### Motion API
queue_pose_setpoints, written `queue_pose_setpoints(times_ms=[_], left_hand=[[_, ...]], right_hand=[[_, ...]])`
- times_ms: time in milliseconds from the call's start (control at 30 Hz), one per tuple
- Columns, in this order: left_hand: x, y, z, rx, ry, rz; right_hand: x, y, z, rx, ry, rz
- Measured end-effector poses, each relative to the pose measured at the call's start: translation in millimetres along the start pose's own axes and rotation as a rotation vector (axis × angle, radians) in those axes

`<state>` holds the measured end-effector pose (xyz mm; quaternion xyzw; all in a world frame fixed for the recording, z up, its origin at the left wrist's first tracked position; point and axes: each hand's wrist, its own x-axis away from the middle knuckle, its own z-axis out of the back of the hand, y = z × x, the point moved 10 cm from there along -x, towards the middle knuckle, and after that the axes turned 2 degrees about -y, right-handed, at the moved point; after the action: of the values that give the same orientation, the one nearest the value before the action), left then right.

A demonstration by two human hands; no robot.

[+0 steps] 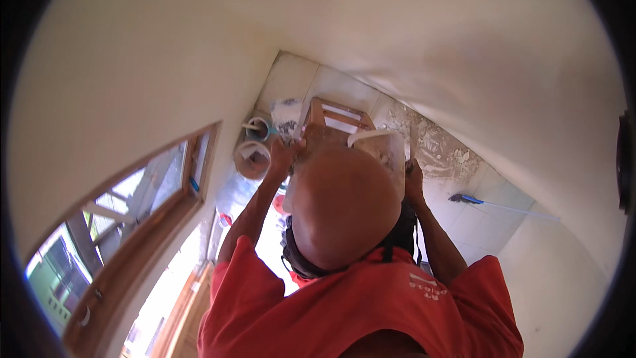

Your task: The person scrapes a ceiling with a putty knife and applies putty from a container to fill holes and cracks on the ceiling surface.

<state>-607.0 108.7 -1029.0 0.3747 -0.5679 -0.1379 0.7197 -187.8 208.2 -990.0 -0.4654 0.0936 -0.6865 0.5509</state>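
Pale tub (400,151) sits between left hand (285,152), near wooden stool (322,134), and right hand (413,176), at tub's side; cannot tell either grip.

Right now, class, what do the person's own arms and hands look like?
Loose short red sleeves leave both forearms bare. No glove shows on the left hand or right hand; finer detail is too small to tell.

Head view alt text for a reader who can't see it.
Seen from above, a red-shirted person bends forward, left hand by a brown wooden frame and right hand by a pale-rimmed translucent container; grips unclear. Two round containers and a wood-framed window are at left; a blue brush at right.
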Motion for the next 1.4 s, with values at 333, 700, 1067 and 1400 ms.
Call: queue_pose_setpoints(times_ms=[333, 700, 1067, 1400], left_hand=[[0, 15, -8, 0.103, -0.176, 0.112], [7, 31, -6, -0.153, -0.018, -0.003], [20, 34, -19, -0.141, -0.084, -0.019], [35, 45, -81, -0.079, -0.286, -0.017]], right_hand=[[-1, -13, 1, 0.074, 0.061, 0.055], [-7, -12, 3, 0.202, 0.041, -0.043], [5, -3, 9, 0.174, 0.109, -0.128], [53, -59, 35, -0.477, 0.097, -0.267]])
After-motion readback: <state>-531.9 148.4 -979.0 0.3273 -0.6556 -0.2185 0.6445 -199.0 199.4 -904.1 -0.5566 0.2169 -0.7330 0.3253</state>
